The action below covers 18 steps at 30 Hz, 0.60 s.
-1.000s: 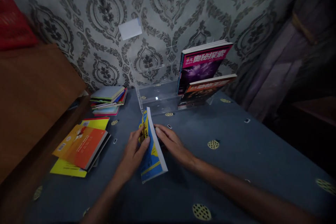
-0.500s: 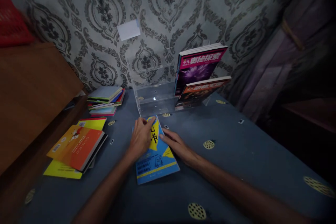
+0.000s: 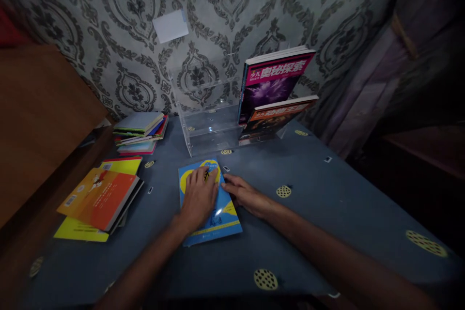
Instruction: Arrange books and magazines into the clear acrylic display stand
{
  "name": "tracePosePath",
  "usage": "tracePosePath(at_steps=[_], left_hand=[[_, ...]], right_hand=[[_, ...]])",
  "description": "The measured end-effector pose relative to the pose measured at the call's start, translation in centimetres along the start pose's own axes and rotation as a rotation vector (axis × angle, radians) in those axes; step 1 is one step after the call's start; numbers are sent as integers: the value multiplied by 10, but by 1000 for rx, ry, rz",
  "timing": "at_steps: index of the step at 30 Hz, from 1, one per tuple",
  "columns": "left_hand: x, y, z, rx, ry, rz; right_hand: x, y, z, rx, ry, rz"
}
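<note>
A blue book (image 3: 231,225) with yellow patches on its cover lies flat on the tablecloth in front of me. My left hand (image 3: 199,196) rests palm down on the cover, fingers stretched out, hiding much of the print. At the book's right edge, my right hand (image 3: 249,196) touches the side with its fingertips; its fingers are extended and not wrapped round the book. Just beyond stands a clear acrylic rack (image 3: 187,131). Its right side holds a purple-and-black magazine (image 3: 271,89) with a darker orange-titled magazine (image 3: 278,118) in front, both leaning back.
On the left lie an orange book (image 3: 105,196) over yellow ones and, farther back, a stack of thin books (image 3: 140,128). A brown wooden panel (image 3: 43,121) borders the left side. Patterned wallpaper (image 3: 132,5) rises behind; a curtain (image 3: 363,106) hangs at right.
My left hand has gone from bent fingers near the book's upper edge to lying flat across its cover. The book's top left corner now shows. The view has shifted slightly.
</note>
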<state>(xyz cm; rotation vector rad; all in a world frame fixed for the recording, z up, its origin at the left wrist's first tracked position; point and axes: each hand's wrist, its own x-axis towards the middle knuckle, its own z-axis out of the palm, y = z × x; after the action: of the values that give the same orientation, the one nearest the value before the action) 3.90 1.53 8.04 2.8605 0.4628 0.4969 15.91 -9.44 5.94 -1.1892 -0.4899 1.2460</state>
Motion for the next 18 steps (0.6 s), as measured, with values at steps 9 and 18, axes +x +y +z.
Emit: tracePosePath(at_steps=[9, 18], left_hand=[[-38, -13, 6, -169, 70, -78], [-29, -76, 30, -678, 270, -459]], right_hand=[[-5, -2, 3, -64, -56, -45], [6, 20, -11, -67, 2, -130]])
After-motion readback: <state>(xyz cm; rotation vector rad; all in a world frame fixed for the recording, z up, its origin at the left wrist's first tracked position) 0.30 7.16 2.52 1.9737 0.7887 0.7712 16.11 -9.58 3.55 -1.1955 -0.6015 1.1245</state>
